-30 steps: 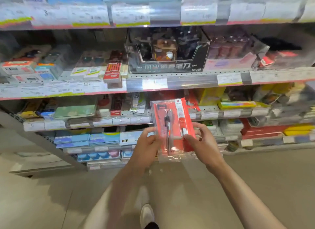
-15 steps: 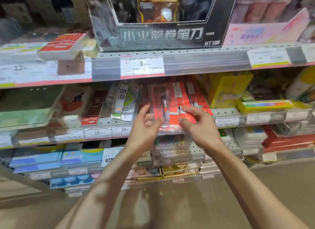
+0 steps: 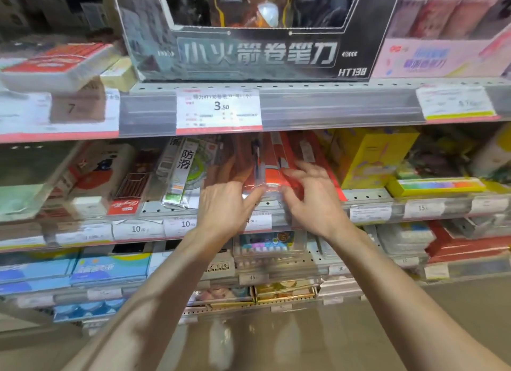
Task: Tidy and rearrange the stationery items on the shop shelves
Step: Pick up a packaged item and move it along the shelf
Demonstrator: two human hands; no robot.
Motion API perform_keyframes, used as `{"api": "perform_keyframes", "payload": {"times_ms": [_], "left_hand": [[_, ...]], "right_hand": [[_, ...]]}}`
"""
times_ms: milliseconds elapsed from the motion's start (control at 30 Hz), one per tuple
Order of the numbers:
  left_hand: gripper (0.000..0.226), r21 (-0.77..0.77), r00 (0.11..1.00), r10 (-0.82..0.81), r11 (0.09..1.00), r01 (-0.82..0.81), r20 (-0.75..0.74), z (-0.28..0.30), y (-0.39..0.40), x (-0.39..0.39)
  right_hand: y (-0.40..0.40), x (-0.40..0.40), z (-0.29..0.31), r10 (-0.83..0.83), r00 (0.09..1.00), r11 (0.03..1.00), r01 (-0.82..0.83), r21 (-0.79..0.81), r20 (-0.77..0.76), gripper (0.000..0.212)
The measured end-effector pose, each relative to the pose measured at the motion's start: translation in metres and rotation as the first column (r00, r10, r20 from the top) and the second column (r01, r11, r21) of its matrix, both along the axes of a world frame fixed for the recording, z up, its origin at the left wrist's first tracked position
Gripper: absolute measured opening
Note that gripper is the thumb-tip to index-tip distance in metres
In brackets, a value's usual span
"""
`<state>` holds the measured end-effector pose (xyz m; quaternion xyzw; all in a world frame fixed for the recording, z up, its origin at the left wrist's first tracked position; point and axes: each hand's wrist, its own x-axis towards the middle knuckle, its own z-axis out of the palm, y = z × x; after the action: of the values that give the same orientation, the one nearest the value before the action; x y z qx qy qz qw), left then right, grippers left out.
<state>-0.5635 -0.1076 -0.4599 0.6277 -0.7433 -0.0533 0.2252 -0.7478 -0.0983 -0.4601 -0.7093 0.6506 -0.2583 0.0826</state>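
Note:
A red blister pack (image 3: 272,160) with a pen-like tool inside stands upright at the front of the middle shelf (image 3: 367,196), leaning against more red packs (image 3: 312,149) behind it. My left hand (image 3: 226,207) grips its lower left side, thumb on the front and fingers showing through the clear plastic behind. My right hand (image 3: 315,202) holds the lower right side, with its fingers spread across the front and the thumb at the bottom edge. The pack's foot rests at the shelf's lip.
A clear-wrapped ruler set (image 3: 185,171) stands just left of the pack, and a yellow box (image 3: 370,155) just right. A black sharpener display box (image 3: 257,52) sits on the shelf above, over a 3.50 price label (image 3: 218,108). Lower shelves hold boxed stationery.
Both hands have carried the red pack from the open aisle up and forward onto the middle shelf. The view has moved closer to the shelves.

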Motion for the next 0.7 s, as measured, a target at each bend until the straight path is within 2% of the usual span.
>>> {"api": "perform_keyframes", "payload": {"times_ms": [67,200,333,400,533,700], "left_hand": [[0.058,0.011,0.999,-0.002,1.000,0.002,0.036,-0.004,-0.002,0.001],[0.058,0.050,0.997,0.004,0.999,-0.008,0.078,-0.002,-0.001,-0.002],[0.055,0.205,0.998,0.006,0.979,-0.019,0.064,0.017,0.009,0.000],[0.053,0.222,1.000,0.021,0.975,-0.025,0.022,0.033,0.022,0.003],[0.050,0.366,0.983,0.109,0.929,-0.049,-0.146,0.063,0.058,0.012],[0.043,0.315,0.925,0.144,0.949,-0.027,-0.351,0.097,0.112,0.028]], "right_hand": [[0.001,0.000,-0.006,0.021,0.999,1.000,-0.020,0.006,-0.047,0.046],[0.003,0.004,-0.005,0.004,0.999,0.999,-0.002,0.050,-0.041,0.047],[0.012,0.003,0.011,0.005,1.000,0.991,-0.003,0.136,-0.016,0.054],[0.022,0.001,0.023,-0.016,1.000,0.989,0.015,0.145,0.009,0.055],[0.052,-0.002,0.050,-0.069,0.993,0.974,0.046,0.220,0.101,0.052],[0.109,0.002,0.097,-0.059,0.982,0.982,0.026,0.186,0.177,0.045]]}}
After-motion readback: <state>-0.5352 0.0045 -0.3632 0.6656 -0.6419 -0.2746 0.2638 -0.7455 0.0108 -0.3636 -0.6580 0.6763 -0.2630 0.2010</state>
